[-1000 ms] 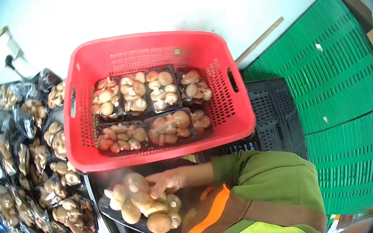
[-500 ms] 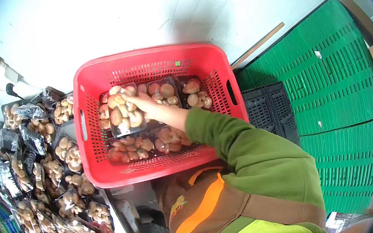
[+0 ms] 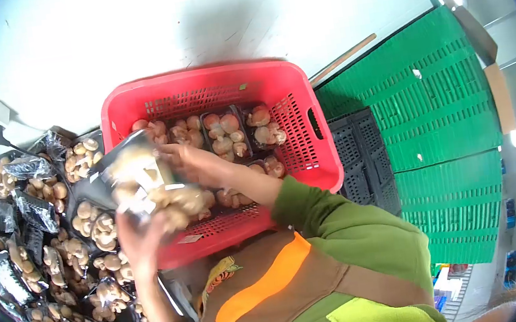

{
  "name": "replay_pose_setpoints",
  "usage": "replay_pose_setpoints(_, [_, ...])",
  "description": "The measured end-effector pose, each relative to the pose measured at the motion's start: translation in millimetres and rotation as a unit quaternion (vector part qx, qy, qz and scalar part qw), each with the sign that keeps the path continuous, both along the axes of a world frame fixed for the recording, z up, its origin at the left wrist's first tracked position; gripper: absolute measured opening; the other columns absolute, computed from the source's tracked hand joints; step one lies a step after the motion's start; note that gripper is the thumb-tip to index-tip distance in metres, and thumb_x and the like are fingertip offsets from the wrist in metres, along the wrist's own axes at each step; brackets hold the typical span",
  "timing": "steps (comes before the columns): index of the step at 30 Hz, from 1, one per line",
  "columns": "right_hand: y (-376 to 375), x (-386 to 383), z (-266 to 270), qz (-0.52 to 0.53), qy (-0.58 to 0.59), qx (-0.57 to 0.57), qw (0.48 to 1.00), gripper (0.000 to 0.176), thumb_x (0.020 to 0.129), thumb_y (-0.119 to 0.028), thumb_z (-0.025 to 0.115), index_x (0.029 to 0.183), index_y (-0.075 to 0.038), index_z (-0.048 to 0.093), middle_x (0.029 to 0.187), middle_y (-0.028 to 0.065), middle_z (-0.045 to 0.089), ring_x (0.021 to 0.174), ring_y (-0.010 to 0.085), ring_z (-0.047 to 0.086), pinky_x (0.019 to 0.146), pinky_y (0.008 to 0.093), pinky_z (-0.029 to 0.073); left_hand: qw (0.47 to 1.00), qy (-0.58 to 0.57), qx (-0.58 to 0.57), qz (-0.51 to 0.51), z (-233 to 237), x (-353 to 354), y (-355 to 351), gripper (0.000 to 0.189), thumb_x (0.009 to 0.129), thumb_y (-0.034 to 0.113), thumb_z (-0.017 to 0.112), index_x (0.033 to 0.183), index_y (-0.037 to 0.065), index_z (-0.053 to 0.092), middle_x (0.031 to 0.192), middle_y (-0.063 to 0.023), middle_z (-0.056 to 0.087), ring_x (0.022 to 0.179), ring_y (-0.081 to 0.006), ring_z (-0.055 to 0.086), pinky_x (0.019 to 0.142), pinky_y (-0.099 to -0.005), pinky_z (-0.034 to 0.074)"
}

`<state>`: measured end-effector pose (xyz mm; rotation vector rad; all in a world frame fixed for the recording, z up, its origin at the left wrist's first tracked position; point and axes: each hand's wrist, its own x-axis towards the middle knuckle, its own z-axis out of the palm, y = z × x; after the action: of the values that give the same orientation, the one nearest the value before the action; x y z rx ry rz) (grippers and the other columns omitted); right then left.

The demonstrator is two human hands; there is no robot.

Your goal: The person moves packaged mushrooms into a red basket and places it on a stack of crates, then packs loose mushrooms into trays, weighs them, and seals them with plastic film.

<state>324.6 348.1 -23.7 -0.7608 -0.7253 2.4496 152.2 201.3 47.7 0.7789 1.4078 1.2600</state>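
A clear-wrapped black tray of brown mushrooms (image 3: 142, 170) is raised over the left end of the red basket (image 3: 330, 164), tilted and blurred. My left hand (image 3: 140, 238) grips it from the near left side, thumb and fingers at its lower edge. At its right edge is my right hand (image 3: 196, 164), fingers against or beside the pack and too smeared to tell their grip. Beneath my hands, more wrapped mushroom packs (image 3: 225, 136) lie in rows inside the basket, partly hidden by the raised pack and my right forearm.
Many wrapped mushroom packs (image 3: 108, 298) are heaped on the left, close to the basket. Green slatted panels (image 3: 443, 130) and black crates (image 3: 361, 154) stand to the right. A white wall (image 3: 124, 35) rises behind the basket.
My left hand has come up from the heap with a mushroom pack to the basket. My right hand has left the pack it held in the basket and moved beside the raised one.
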Motion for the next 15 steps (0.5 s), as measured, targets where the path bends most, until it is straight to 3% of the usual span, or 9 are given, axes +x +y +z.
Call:
replay_pose_setpoints(2, [-18,25,32,-0.031,-0.115,0.296,0.948,0.068,0.084,-0.027,0.067,0.139,-0.005,0.034,0.123,0.0087,0.052,0.109,0.0191,0.052,0.093,0.0351,0.044,0.987,0.093,0.102,-0.083,-23,25,33,0.066,0.077,0.014,0.073,0.131,-0.003,0.039,0.107,-0.0109,0.058,0.095,-0.0190,0.058,0.081,-0.0300,0.048])
replay_pose_setpoints(3, [-6,35,23,-0.051,-0.233,0.293,0.926,0.069,0.081,-0.023,0.069,0.137,-0.002,0.034,0.123,0.0098,0.051,0.109,0.0192,0.052,0.092,0.0336,0.046,0.988,0.119,0.037,-0.087,-16,32,41,0.067,0.077,0.014,0.074,0.132,-0.002,0.039,0.108,-0.0112,0.058,0.092,-0.0186,0.058,0.078,-0.0306,0.049])
replay_pose_setpoints(4, [2,44,16,-0.098,-0.143,0.191,0.966,0.071,0.078,-0.024,0.073,0.135,0.000,0.037,0.124,0.0111,0.051,0.109,0.0195,0.052,0.090,0.0324,0.047,0.985,0.147,-0.028,-0.086,-8,40,44,0.068,0.077,0.014,0.074,0.133,-0.001,0.039,0.108,-0.0114,0.057,0.089,-0.0181,0.059,0.074,-0.0313,0.050])
replay_pose_setpoints(6, [32,74,-50,-0.184,-0.239,0.110,0.947,0.050,0.078,-0.018,0.072,0.122,-0.003,0.051,0.108,0.0076,0.059,0.091,0.0182,0.061,0.076,0.0336,0.052,0.959,0.246,0.136,-0.027,-18,46,39,0.070,0.077,0.015,0.074,0.136,0.003,0.038,0.105,-0.0102,0.058,0.084,-0.0163,0.059,0.070,-0.0305,0.051])
replay_pose_setpoints(7, [42,76,-46,-0.179,-0.285,0.228,0.914,0.040,0.079,-0.017,0.071,0.113,-0.004,0.058,0.098,0.0057,0.063,0.085,0.0179,0.062,0.072,0.0342,0.053,0.971,0.205,0.126,-0.013,-23,44,29,0.067,0.077,0.017,0.075,0.133,0.003,0.041,0.103,-0.0101,0.059,0.080,-0.0168,0.060,0.070,-0.0311,0.052])
replay_pose_setpoints(10, [71,78,-112,-0.203,-0.289,0.260,0.899,0.037,0.083,-0.018,0.068,0.116,-0.005,0.058,0.099,0.0055,0.064,0.082,0.0169,0.062,0.071,0.0306,0.051,0.982,0.149,0.112,0.038,-41,27,-2,0.057,0.080,0.015,0.072,0.129,0.002,0.046,0.102,-0.0088,0.061,0.080,-0.0128,0.060,0.070,-0.0276,0.051])
replay_pose_setpoints(13, [76,61,-76,-0.069,-0.577,0.379,0.720,0.065,0.079,-0.044,0.069,0.124,0.000,0.053,0.110,0.0190,0.062,0.105,0.0284,0.058,0.092,0.0384,0.043,0.978,0.134,0.086,0.138,-24,-16,-45,0.042,0.081,0.011,0.071,0.119,0.002,0.055,0.092,-0.0055,0.064,0.079,-0.0098,0.061,0.067,-0.0266,0.051])
replay_pose_setpoints(14, [88,64,-88,-0.027,-0.667,0.458,0.587,0.067,0.079,-0.047,0.068,0.123,0.001,0.053,0.110,0.0210,0.061,0.107,0.0308,0.057,0.094,0.0405,0.041,0.948,0.234,0.084,0.197,-25,-34,-64,0.035,0.082,0.011,0.069,0.115,0.002,0.058,0.089,-0.0048,0.065,0.078,-0.0096,0.061,0.068,-0.0267,0.051])
replay_pose_setpoints(15, [86,53,-74,-0.020,-0.661,0.467,0.587,0.067,0.079,-0.047,0.068,0.123,0.001,0.053,0.110,0.0210,0.061,0.107,0.0308,0.057,0.094,0.0405,0.041,0.935,0.234,0.063,0.261,-26,-51,-87,0.031,0.083,0.011,0.069,0.111,0.002,0.060,0.088,-0.0039,0.065,0.078,-0.0103,0.061,0.070,-0.0262,0.051])
